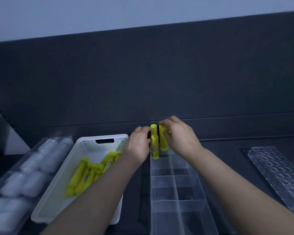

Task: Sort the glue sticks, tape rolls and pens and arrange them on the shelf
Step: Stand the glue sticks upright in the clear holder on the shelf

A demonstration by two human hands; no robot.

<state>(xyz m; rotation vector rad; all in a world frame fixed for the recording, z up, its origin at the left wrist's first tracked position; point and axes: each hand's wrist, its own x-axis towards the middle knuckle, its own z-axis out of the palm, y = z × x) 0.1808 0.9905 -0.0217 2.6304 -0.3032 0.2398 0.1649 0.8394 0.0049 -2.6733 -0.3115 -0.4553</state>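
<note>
Your forearms (95,192) fill the near edge and reach across the bench (224,163) to the far end of a clear divided organiser (175,187). Left hand (137,145): fingers curled onto the left stick (154,148), which stands upright in the far left cell; a second yellow stick seems to stand just behind it, touching. Right hand (181,138): fingers wrapped round the right stick (163,141), upright in the adjoining far right cell. Both hands are holding; neither is free. More glue sticks (85,175) lie in a loose heap in the white basket (61,197), just left of the organiser. Tape rolls (24,180) sit in rows in a clear tray (58,137) at far left. A clear perforated rack (277,175) lies at right, with no pens in view. Step in hand, by my judgement: seating glue sticks in the organiser, far row first, with most cells unfilled and the task at an early stage. The next move calls for you to let both sticks go only once they stand square, then reach to the basket for another; a careless release could tip a stick against its neighbour. Markings: each stick bears a small dark print on its barrel, too blurred to read; no brand is legible anywhere.
</note>
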